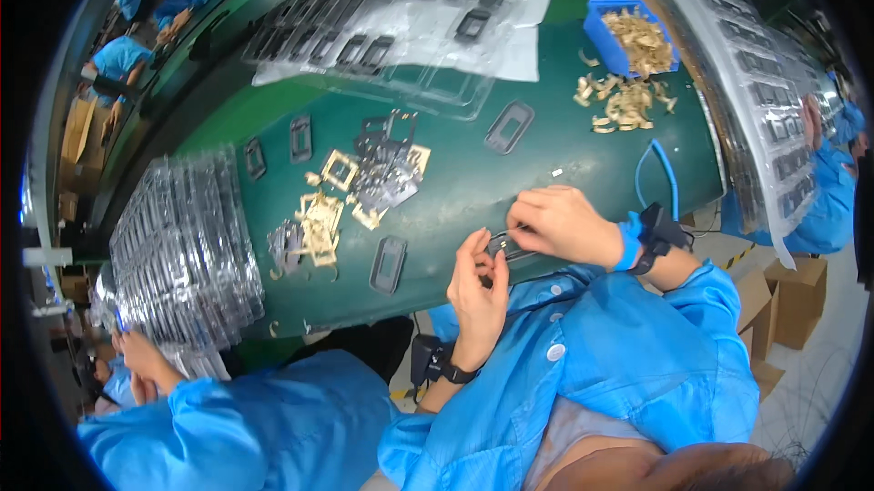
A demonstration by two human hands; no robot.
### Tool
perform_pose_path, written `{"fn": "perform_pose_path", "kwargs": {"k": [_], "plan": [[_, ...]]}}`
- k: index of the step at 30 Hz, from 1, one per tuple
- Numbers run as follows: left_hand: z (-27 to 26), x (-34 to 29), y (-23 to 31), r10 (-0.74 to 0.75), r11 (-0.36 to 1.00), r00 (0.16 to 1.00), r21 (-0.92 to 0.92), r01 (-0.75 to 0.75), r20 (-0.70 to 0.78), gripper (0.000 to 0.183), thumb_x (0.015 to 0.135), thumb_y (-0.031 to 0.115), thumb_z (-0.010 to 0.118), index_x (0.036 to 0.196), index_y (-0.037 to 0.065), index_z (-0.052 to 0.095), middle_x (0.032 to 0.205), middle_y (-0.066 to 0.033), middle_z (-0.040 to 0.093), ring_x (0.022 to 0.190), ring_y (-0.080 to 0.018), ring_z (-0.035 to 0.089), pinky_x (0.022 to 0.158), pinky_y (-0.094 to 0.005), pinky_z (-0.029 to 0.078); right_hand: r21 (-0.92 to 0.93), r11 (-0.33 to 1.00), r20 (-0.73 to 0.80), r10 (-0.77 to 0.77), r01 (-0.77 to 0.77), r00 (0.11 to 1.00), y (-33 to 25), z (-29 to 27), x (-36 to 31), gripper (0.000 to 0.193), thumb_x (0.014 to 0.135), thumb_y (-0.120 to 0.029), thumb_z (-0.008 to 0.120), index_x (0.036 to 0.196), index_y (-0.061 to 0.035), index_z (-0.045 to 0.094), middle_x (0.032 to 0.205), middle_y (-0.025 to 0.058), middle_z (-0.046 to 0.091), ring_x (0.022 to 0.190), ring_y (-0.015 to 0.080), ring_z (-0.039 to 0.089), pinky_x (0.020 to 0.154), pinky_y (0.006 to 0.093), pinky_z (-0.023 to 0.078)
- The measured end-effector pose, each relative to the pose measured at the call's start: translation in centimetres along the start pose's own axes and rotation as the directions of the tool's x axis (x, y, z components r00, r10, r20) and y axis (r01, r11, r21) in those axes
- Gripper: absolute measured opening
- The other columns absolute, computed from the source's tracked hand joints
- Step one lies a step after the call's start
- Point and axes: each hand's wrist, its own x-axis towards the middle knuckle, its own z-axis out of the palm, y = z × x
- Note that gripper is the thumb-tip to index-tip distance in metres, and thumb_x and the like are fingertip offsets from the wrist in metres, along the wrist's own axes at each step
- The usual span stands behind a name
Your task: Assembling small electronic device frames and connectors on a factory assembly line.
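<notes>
At the table's near edge, both my hands are on a small dark plastic frame (498, 244) with a metallic spot on it. My left hand (478, 295) grips its left end between thumb and fingers. Bent over the frame's right part, the closed fingers of my right hand (566, 223) cover much of it; anything small between their tips is hidden. A similar rectangular frame (388, 265) lies flat to the left of my hands, and another frame (510, 127) lies farther off. One small white piece (557, 172) rests beyond my right hand.
Loose dark metal plates (387, 177) and cream-coloured frames (319, 227) are heaped left of centre. Clear trays (187, 245) are stacked at left. A blue bin (608, 43) of curved tan pieces stands far right, near a blue cord (672, 177). A person's sleeve (273, 423) is close at left.
</notes>
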Motion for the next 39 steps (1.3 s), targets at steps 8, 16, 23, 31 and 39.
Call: {"fn": "perform_pose_path", "kwargs": {"k": [8, 16, 23, 31, 39], "plan": [[-0.9, -0.2, 0.4, -0.011, 0.999, 1.0, 0.033, 0.01, 0.017, 0.043, 0.086, -0.005, 0.07, 0.127, -0.004, 0.056, 0.118, -0.0178, 0.066, 0.077, -0.0125, 0.061, 0.062, -0.0242, 0.054, -0.027, 0.999, 0.012, -0.021, 0.021, 1.0, -0.8, 1.2, -0.1, 0.021, 0.084, -0.026, 0.07, 0.086, -0.0077, 0.059, 0.083, 0.0064, 0.059, 0.08, 0.0268, 0.063, 0.069, 0.0409, 0.049], [-9.2, 0.9, -1.3, 0.12, 0.786, 0.947, 0.611, 0.092, -0.298, 0.07, 0.074, 0.012, 0.085, 0.135, 0.004, 0.052, 0.127, -0.0167, 0.059, 0.118, -0.0361, 0.05, 0.102, -0.0476, 0.036, 0.087, 0.994, -0.044, -0.055, 0.059, 0.997, 0.4, 0.5, -1.0, 0.013, 0.085, -0.017, 0.07, 0.089, -0.0088, 0.061, 0.085, 0.0056, 0.059, 0.083, 0.0254, 0.061, 0.072, 0.0388, 0.047], [-7.3, 2.7, -0.4, 0.183, 0.843, 0.953, 0.538, -0.025, -0.243, 0.06, 0.077, 0.018, 0.084, 0.13, 0.007, 0.058, 0.114, -0.0066, 0.069, 0.111, -0.0232, 0.059, 0.1, -0.0392, 0.032, 0.099, 0.994, -0.064, -0.049, 0.055, 0.997, 0.1, 1.0, -0.8, 0.011, 0.087, -0.015, 0.07, 0.09, -0.0082, 0.061, 0.085, 0.006, 0.058, 0.081, 0.0265, 0.059, 0.072, 0.0382, 0.046], [-2.3, 7.4, -0.1, 0.329, 0.827, 0.942, 0.461, -0.323, 0.069, 0.069, 0.08, 0.023, 0.082, 0.139, 0.006, 0.051, 0.132, -0.0126, 0.059, 0.119, -0.0301, 0.053, 0.103, -0.044, 0.036, 0.12, 0.993, -0.076, -0.013, 0.022, 0.997, -0.3, 0.9, -1.5, 0.011, 0.086, -0.013, 0.07, 0.09, -0.0076, 0.061, 0.085, 0.0067, 0.057, 0.081, 0.0271, 0.058, 0.072, 0.0391, 0.046], [-2.4, 4.0, -0.3, 0.148, 0.94, 0.942, 0.253, -0.229, 0.3, 0.097, 0.062, 0.025, 0.093, 0.145, 0.009, 0.044, 0.123, -0.0048, 0.066, 0.119, -0.0234, 0.052, 0.104, -0.0396, 0.03, 0.164, 0.986, -0.039, 0.013, -0.007, 0.999, 0.4, 0.3, -0.9, 0.012, 0.084, -0.012, 0.072, 0.09, -0.0064, 0.063, 0.084, 0.0081, 0.056, 0.081, 0.0281, 0.058, 0.072, 0.0384, 0.046]]}}
